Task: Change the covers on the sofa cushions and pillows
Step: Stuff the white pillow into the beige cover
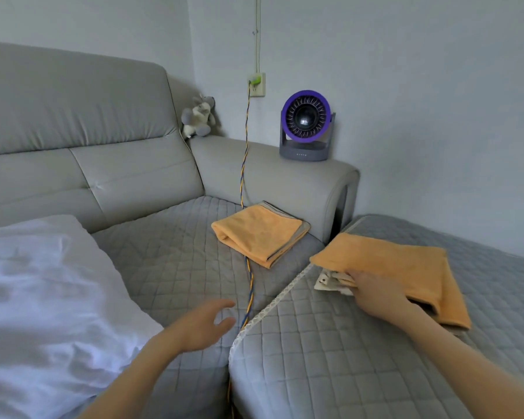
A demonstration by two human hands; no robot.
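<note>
While the left hand (204, 323) hovers loose-fingered, right hand (372, 293) fingers grip the orange cover (406, 267), lying lengthwise left-to-right.

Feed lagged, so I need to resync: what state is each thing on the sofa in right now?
Left hand: open, holding nothing.
Right hand: gripping the near orange cover.
Far orange cover: folded, lying on the cable.
White pillow: bare, uncovered.
Fan: upright on the armrest.

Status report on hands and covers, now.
Right hand grips near orange cover. Left hand open, empty. Charging cable lies under second folded cover.
</note>
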